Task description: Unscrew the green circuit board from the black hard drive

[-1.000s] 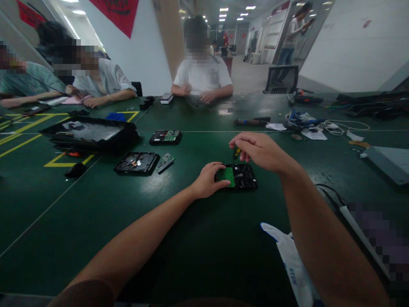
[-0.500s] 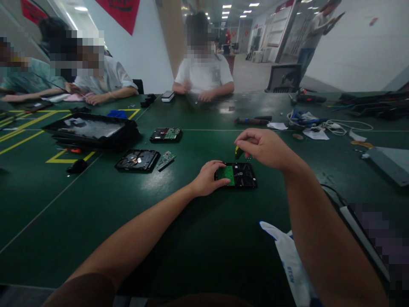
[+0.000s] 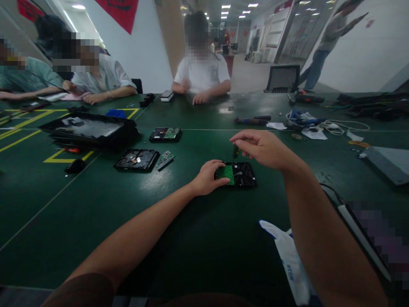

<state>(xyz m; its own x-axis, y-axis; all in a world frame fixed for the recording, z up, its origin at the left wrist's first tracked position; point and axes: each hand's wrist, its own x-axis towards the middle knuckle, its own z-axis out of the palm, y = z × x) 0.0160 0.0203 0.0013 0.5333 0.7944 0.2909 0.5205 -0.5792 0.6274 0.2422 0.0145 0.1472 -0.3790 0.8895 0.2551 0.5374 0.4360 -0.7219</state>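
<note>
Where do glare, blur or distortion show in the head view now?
Head view: glare pales the green table near the small circuit board; the tool in the right hand looks dark and indistinct; wide-angle stretch seems to slant the standing person.

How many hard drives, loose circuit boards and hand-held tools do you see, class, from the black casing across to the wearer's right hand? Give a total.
Hard drives: 3 (gripped drive in the left hand, near drive, far drive)
Loose circuit boards: 1 (small board)
Hand-held tools: 1 (slim tool in the right hand)
Total: 5
</note>
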